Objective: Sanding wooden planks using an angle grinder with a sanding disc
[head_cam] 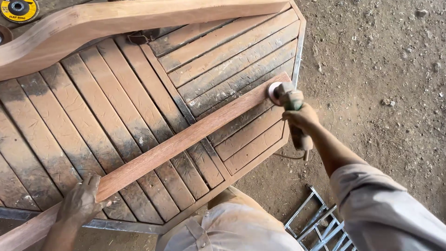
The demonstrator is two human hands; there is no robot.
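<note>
Wooden plank (186,139) lies diagonally across a slatted metal-framed panel (241,60), running from lower left up to the panel's right edge. Head view only.

Left hand (81,203) sits on the plank's lower end w/ fingers curled over the top face and edge, pressing it down, likely so it doesn't skid while the far end gets worked. Right hand (302,118), arm stretched out, has fingers closed around the body of a green angle grinder (290,100); its disc (274,90) meets the plank's upper end right at the panel edge. Tool held at arm's length, prob. to keep dust away from the body. A thin cord trails from the grinder's rear towards the ground.

Panel serves as a bench: slats are dusty and scuffed. A big curved wooden piece (116,23) rests across its top. Yellow flap disc (18,9) lies top left. Dirt floor (385,69) to the right; a small metal frame (316,223) lies by the person's leg, bottom right.
</note>
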